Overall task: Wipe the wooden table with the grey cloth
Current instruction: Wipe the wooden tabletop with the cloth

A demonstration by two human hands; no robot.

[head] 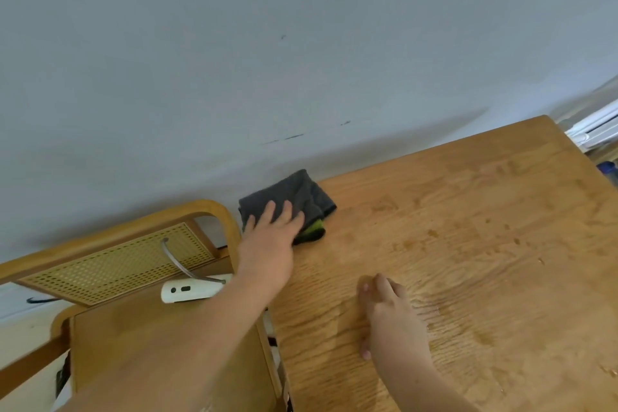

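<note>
Head view: left hand (267,237) presses spread fingers (286,211) flat on the grey cloth (301,197) to wipe; right hand (388,311), fingers loosely curled and holding nothing, steadies on the surface (468,244).

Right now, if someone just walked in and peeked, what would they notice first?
Probably the grey cloth, folded with a green edge showing, at the table's far left corner by the wall, with the left hand flat on it. Next, the right hand resting on the wooden table, nearer the person. Left of the table stands a wooden chair with a white gadget on its seat.
</note>
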